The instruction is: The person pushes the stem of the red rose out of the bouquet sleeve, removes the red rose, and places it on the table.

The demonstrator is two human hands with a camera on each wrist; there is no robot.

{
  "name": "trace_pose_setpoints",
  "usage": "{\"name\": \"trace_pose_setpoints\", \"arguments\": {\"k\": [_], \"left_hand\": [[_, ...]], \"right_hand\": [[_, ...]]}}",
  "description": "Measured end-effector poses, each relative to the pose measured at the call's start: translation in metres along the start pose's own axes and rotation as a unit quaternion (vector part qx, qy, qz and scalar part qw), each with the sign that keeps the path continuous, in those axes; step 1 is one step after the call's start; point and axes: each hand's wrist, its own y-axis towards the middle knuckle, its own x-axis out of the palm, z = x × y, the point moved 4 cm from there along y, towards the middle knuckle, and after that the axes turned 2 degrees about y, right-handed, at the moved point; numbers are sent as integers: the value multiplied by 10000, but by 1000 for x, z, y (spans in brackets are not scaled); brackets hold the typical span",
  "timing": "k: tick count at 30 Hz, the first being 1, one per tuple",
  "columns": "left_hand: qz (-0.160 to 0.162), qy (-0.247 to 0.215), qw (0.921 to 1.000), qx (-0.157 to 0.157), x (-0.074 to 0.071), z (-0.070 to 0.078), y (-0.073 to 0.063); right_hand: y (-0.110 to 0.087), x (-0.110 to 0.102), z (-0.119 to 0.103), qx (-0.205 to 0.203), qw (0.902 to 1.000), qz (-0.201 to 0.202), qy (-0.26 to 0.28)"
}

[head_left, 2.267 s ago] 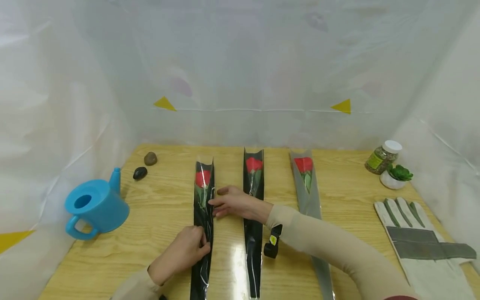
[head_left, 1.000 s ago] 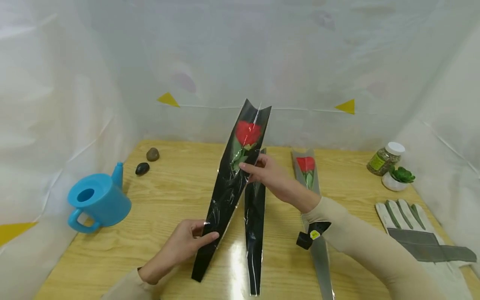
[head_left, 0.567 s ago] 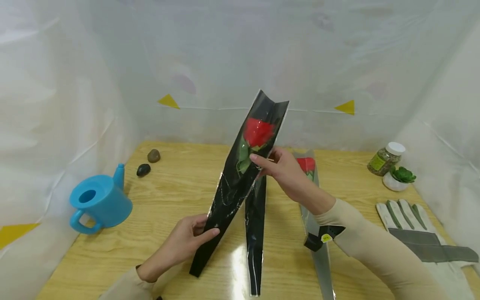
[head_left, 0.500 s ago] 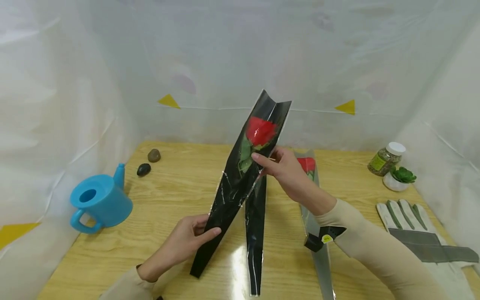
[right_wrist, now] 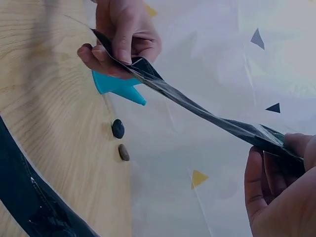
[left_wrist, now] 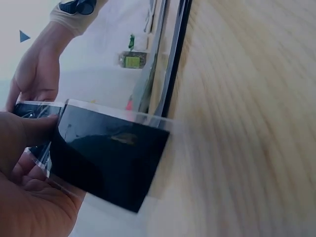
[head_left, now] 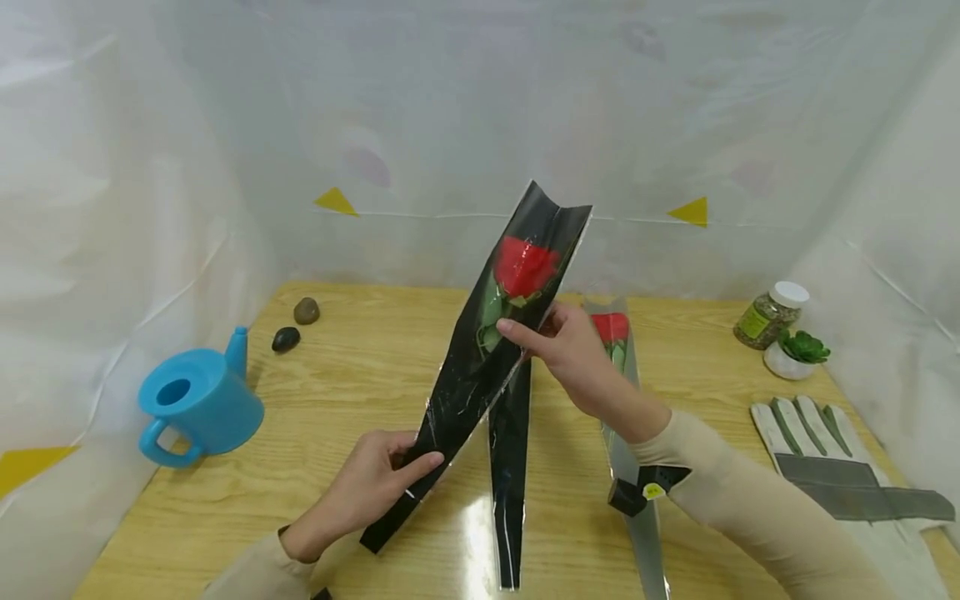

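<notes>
A red rose in a black and clear sleeve (head_left: 468, 375) is held up off the table, tilted with its bloom toward the upper right. My left hand (head_left: 371, 479) pinches the narrow lower end between thumb and fingers; the left wrist view shows the sleeve's dark end (left_wrist: 108, 153) sticking out past the thumb. With thumb in front and fingers behind, my right hand (head_left: 573, 354) grips the right edge just below the bloom. A second black sleeve (head_left: 510, 483) lies flat beneath, its upper part hidden. Partly covered by my right forearm, a rose in a grey sleeve (head_left: 611, 333) lies to the right.
At left stand a blue watering can (head_left: 202, 404) and two stones, one black (head_left: 286, 339) and one brown (head_left: 306, 311). On the right are a jar with a white lid (head_left: 772, 315), a small potted succulent (head_left: 798, 354) and a work glove (head_left: 832, 475). Plastic sheeting (head_left: 480, 150) walls the table.
Both hands took hold of the left black-sleeved rose, lifted it off the table and brought it rightward over the middle one. In the last half second it has tilted slightly further right.
</notes>
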Motion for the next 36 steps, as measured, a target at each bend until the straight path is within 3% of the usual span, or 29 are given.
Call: {"name": "trace_pose_setpoints", "arguments": {"k": [4,9,14,21,36], "left_hand": [[84,277,9995,114,-4,3,-1],[300,579,9978,151,-10,9,0],[444,569,9973,119,-10,11,2],[649,445,9968,-135,-9,7,3],[765,538,9956,-39,-7,14,5]], "right_hand": [[-2,4,5,-46,9997,-2,-244],[-7,9,8,-322,9994,-71,-122],[-10,12,11,-556,9984,-89,-34],[-11,15,14,-561,9984,-64,-86],[-14,28,29,-487,9976,-426,238]]}}
